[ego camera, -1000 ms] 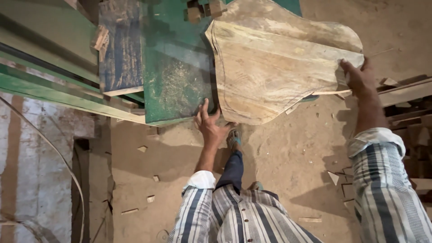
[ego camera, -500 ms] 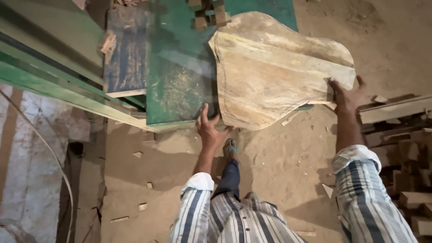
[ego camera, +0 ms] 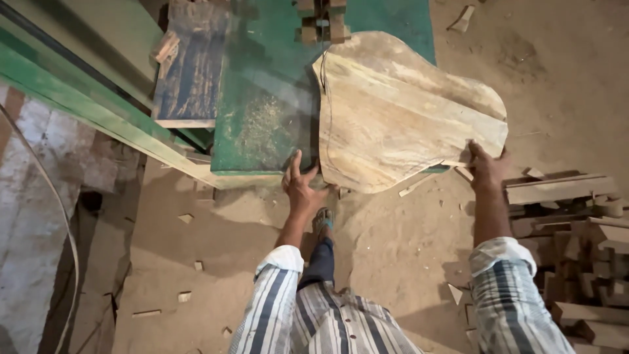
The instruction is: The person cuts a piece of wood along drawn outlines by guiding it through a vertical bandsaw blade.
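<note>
Head view: a wide, irregular wooden slab (ego camera: 400,118) is lain flat on the green counter (ego camera: 262,111), its near edge overhanging the sawdust floor (ego camera: 393,242). The left hand (ego camera: 300,187) is closed on the slab's near left corner; the right hand (ego camera: 488,167) is clamped on its near right edge. A thin dark line, apparently a cut, is seen along the slab's left side, so the shaping is judged partly done. Offcuts (ego camera: 576,262) are piled at the right.
</note>
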